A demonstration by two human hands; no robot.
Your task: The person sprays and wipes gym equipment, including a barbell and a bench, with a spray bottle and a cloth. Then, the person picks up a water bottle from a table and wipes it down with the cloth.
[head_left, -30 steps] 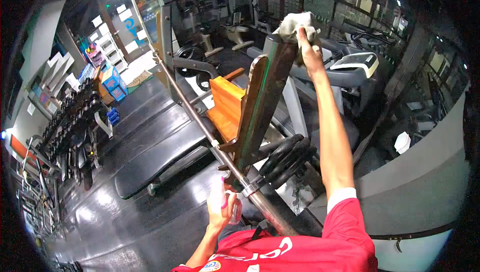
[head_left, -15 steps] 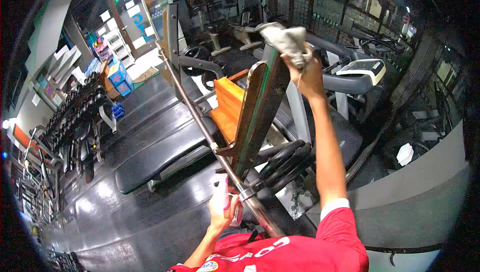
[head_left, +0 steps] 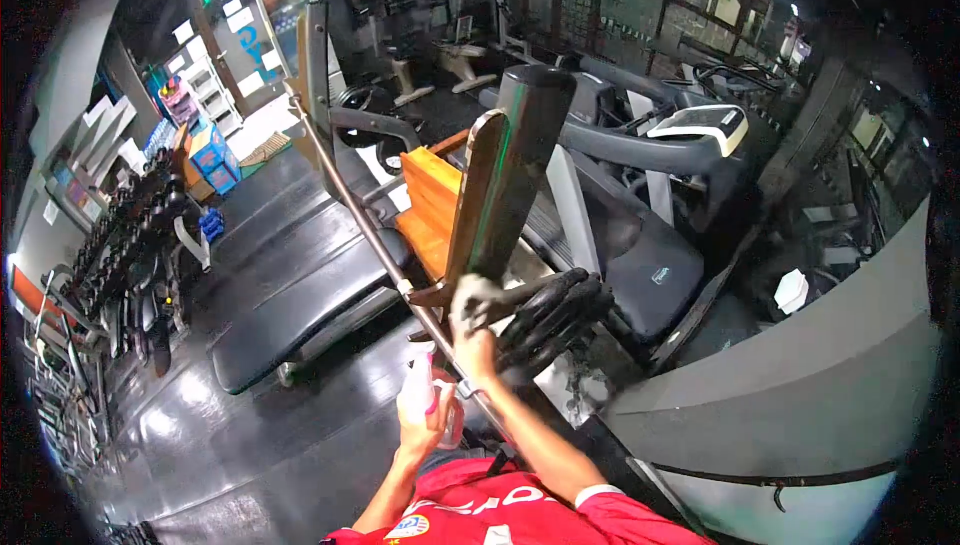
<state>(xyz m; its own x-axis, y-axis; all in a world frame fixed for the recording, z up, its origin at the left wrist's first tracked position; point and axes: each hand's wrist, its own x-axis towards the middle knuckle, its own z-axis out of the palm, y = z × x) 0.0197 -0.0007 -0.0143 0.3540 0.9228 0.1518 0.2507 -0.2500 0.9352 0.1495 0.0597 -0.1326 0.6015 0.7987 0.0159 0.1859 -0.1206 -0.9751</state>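
My left hand (head_left: 420, 423) is closed around a spray bottle (head_left: 420, 370) with a white and pink trigger head, close to my red shirt. My right hand (head_left: 474, 345) grips a pale grey cloth (head_left: 473, 295) against the lower part of the dark upright post (head_left: 525, 165) of a bench press rack. Motion blurs the cloth and fingers somewhat. A long barbell (head_left: 370, 230) lies across the rack, its near end passing just beside both hands. Dark weight plates (head_left: 555, 320) hang on the rack right of my right hand.
A black padded bench (head_left: 300, 335) extends left of the barbell. Behind the post stand an orange box-like step (head_left: 430, 205) and a treadmill (head_left: 640, 145). A dumbbell rack (head_left: 130, 215) lines the left side, and a grey curved wall (head_left: 780, 385) is at right.
My right hand has come down with the cloth from the top of the post to its lower part. My left hand still holds the spray bottle; the view has shifted slightly.
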